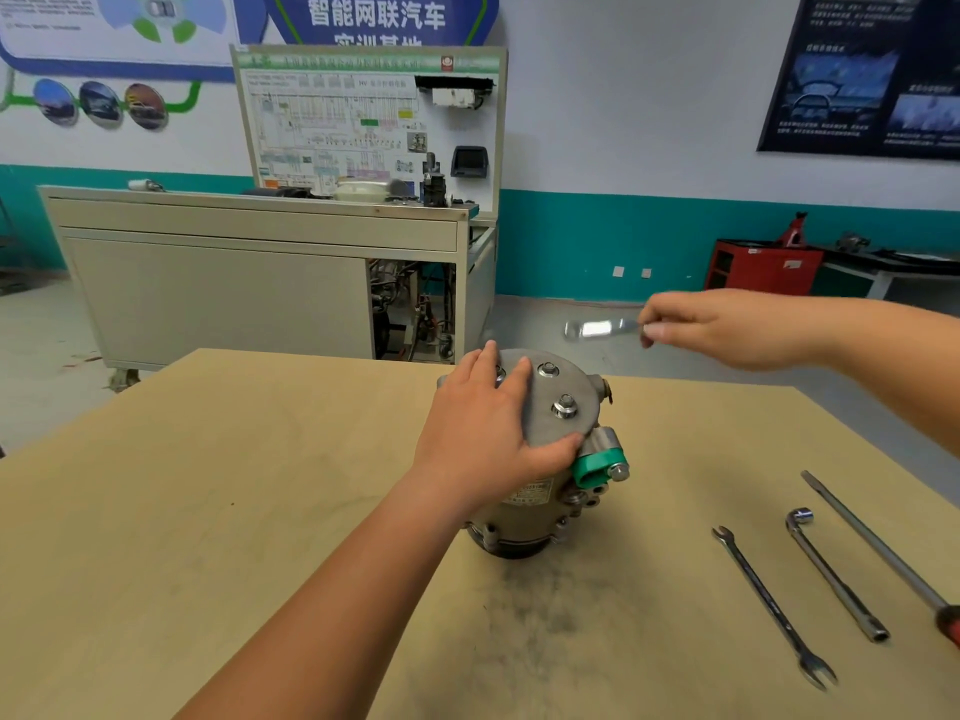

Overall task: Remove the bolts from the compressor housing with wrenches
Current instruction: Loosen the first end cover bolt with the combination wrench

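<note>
Just beneath left hand (483, 439): housing (563, 392) (wrench (597, 328) aloft).

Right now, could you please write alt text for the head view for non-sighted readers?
A person's left hand rests on a compressor housing on a wooden table while the right hand holds a wrench in the air. Three long tools lie nearby.

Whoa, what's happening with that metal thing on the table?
A person is getting ready to unbolt a compressor standing on the table. The left hand lies flat on its top plate to steady it. The right hand pinches a small wrench in the air above, not on a bolt yet. Bolts sit in the plate. A spanner, a socket wrench and a screwdriver lie to the right.
</note>
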The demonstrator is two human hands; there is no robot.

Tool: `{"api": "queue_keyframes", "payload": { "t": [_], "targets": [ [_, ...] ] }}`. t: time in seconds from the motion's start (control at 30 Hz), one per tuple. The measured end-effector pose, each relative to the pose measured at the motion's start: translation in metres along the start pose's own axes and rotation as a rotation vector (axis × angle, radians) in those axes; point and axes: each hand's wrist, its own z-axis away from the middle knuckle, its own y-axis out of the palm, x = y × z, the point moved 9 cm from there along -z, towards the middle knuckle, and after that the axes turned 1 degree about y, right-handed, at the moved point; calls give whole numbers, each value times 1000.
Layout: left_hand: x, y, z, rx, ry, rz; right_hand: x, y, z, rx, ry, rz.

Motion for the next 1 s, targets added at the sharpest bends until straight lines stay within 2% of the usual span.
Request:
{"api": "queue_keyframes", "payload": {
  "t": [0.07, 0.13, 0.3, 0.4, 0.77, 1.0],
  "targets": [
    [0, 0, 0, -1, -6, -1, -3, -14, 8, -127, 64, -213],
    [1, 0, 0, -6, -10, -3, 3, -10, 18, -137, 119, -473],
    [-1, -1, -1, -24, 6, -16, 53, 58, 53, 227, 195, -1041],
    [-4, -4, -1, -20, -4, -18, 79, 82, 63, 282, 183, -1325],
    [-6, -4, -2, 15, 2, -40, 93, 91, 55, 289, 182, -1405],
    [-6, -4, -2, -4, 18, -20, 74, 97, 59, 416, 169, -1096]
  ]
}}
